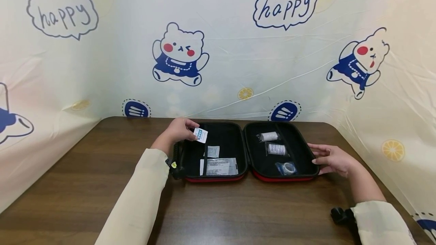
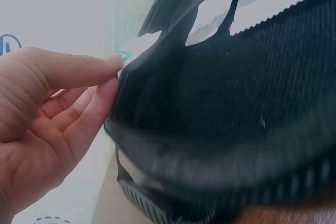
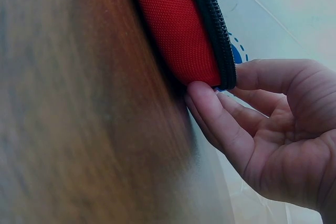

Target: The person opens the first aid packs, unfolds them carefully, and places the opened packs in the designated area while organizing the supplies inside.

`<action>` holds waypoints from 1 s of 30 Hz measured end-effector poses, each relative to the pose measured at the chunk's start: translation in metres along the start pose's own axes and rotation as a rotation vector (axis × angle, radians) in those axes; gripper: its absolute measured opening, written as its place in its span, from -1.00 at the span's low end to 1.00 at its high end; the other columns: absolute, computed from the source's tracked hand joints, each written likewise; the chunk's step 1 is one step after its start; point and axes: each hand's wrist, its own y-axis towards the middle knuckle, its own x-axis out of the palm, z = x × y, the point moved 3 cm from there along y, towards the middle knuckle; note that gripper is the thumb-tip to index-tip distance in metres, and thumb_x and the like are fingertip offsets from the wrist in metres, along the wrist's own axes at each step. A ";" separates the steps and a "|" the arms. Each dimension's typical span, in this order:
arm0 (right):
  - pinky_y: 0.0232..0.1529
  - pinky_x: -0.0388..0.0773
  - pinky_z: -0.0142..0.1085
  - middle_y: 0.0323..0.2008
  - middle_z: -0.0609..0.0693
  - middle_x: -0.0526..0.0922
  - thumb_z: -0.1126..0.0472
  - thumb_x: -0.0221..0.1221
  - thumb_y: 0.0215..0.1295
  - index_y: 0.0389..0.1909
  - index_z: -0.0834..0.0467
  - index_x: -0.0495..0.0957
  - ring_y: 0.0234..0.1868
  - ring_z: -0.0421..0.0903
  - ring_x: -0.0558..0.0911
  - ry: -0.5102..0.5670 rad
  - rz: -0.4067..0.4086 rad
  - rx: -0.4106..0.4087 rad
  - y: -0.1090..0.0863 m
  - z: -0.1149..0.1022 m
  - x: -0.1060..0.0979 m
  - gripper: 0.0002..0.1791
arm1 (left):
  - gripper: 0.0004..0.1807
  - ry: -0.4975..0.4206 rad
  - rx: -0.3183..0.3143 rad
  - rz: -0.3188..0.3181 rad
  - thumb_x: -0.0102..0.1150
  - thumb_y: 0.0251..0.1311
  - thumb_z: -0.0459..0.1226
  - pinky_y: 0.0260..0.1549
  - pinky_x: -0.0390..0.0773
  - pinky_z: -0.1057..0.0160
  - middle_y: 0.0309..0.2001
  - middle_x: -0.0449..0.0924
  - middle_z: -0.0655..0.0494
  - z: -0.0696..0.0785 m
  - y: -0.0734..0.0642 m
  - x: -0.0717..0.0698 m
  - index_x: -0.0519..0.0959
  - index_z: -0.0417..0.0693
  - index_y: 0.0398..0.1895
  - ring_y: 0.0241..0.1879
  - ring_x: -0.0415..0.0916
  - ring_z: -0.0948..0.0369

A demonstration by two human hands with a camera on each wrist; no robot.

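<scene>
An unfolded zip case (image 1: pixel 226 134), black inside and red outside, lies on the table. My left hand (image 1: pixel 178 131) pinches a small white packet with blue print (image 1: pixel 201 135) between thumb and fingers, over the left half's far-left corner. In the left wrist view the case wall partly hides that packet. At the right half's outer edge, my right hand (image 1: pixel 335 160) holds the rim; the right wrist view shows its fingertips against the red side (image 3: pixel 178 30) and zipper. A small pale packet (image 1: pixel 213 151) and a larger white packet (image 1: pixel 223 166) lie in the left half.
In the right half are two wrapped white rolls, an upper one (image 1: pixel 269 136) and a lower one (image 1: pixel 276 149), plus a white ring-shaped roll in a blue-clear bag (image 1: pixel 288 168). Brown wooden table (image 1: pixel 265 211) surrounds the case. A printed curtain (image 1: pixel 231 56) hangs behind.
</scene>
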 end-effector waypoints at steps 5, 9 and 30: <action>-0.17 0.65 0.01 0.24 0.42 0.39 0.38 0.18 0.30 0.47 0.37 -0.01 -0.14 0.03 0.66 -0.004 0.002 -0.001 -0.001 0.000 0.000 -0.20 | -0.51 0.024 -0.004 0.007 0.40 0.06 -0.38 -0.07 0.60 0.08 0.07 0.53 -0.12 -0.005 -0.001 -0.004 0.59 -0.13 0.13 -0.09 0.49 0.00; -0.16 0.65 0.01 0.25 0.43 0.38 0.39 0.18 0.30 0.47 0.38 -0.02 -0.14 0.03 0.66 0.000 -0.004 -0.004 -0.001 -0.001 0.001 -0.19 | -0.50 0.006 -0.017 0.008 0.40 0.07 -0.38 -0.05 0.60 0.06 0.08 0.53 -0.16 -0.012 -0.003 -0.007 0.58 -0.16 0.15 -0.09 0.51 -0.02; -0.15 0.65 0.02 0.23 0.40 0.41 0.39 0.17 0.31 0.47 0.37 -0.03 -0.14 0.04 0.67 0.006 -0.010 -0.004 0.000 0.001 0.000 -0.19 | -0.53 0.110 -0.014 -0.010 0.41 0.07 -0.34 -0.06 0.59 0.08 0.04 0.58 -0.12 -0.005 0.009 0.002 0.60 -0.18 0.11 -0.12 0.50 0.02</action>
